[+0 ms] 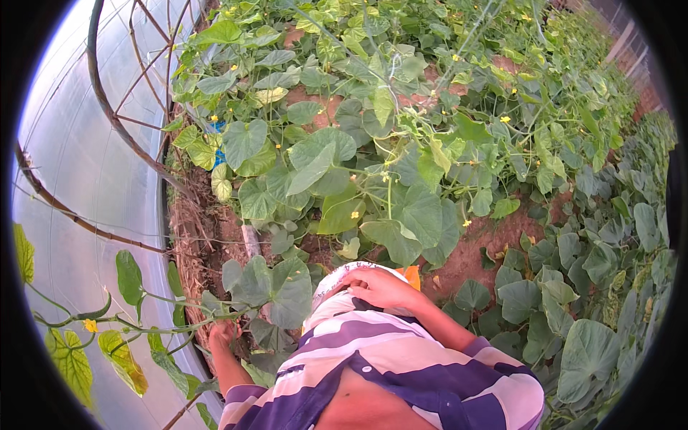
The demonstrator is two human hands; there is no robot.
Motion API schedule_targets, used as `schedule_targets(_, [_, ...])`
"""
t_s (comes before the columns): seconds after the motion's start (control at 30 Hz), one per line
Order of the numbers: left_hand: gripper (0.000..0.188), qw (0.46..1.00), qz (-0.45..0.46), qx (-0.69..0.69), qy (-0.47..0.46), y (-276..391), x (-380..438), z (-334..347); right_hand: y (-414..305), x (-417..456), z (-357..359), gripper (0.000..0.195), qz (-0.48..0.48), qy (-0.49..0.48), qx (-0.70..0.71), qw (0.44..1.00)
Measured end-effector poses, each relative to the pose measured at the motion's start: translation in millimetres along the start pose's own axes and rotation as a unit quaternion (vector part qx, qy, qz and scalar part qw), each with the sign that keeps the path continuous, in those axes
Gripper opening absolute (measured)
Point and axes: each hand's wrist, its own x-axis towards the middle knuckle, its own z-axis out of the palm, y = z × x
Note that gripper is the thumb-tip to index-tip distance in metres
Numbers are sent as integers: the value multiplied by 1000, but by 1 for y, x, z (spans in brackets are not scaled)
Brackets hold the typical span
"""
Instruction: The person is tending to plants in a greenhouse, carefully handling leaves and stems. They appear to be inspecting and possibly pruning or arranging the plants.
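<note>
My right hand [372, 286] lies across the upper part of a white printed sack [334, 280] at my waist, its fingers curled onto the material. An orange patch [411, 275] shows at the sack's right side. Low on the left, my left hand [227, 330] is beside a cucumber vine stem [199, 324], partly covered by leaves. Whether its fingers hold anything is hidden. A small green cucumber [97, 310] hangs on that vine near a yellow flower [90, 325]. Broad cucumber leaves [293, 290] stand between my two hands.
Dense flowering cucumber vines [322, 161] spread ahead, with strings [395, 67] rising among them. More leafy plants [537, 301] grow to the right beside reddish soil [484, 247]. At left, a plastic greenhouse wall [80, 177] stands behind curved poles [102, 86]. Something blue [219, 156] shows among leaves.
</note>
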Motion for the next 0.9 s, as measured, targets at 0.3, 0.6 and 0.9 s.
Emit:
schedule_targets(0.3, [24,859,298,167,382,-25,12,4,13,1,1,25,46,21,-21,998])
schedule_targets(0.6, [35,807,226,264,478,-5,-86,67,6,40,-3,37,-67,-125,-163,976])
schedule_targets(0.9, [43,828,258,208,452,-7,-136,67,33,59,8,37,-133,-172,-226,950])
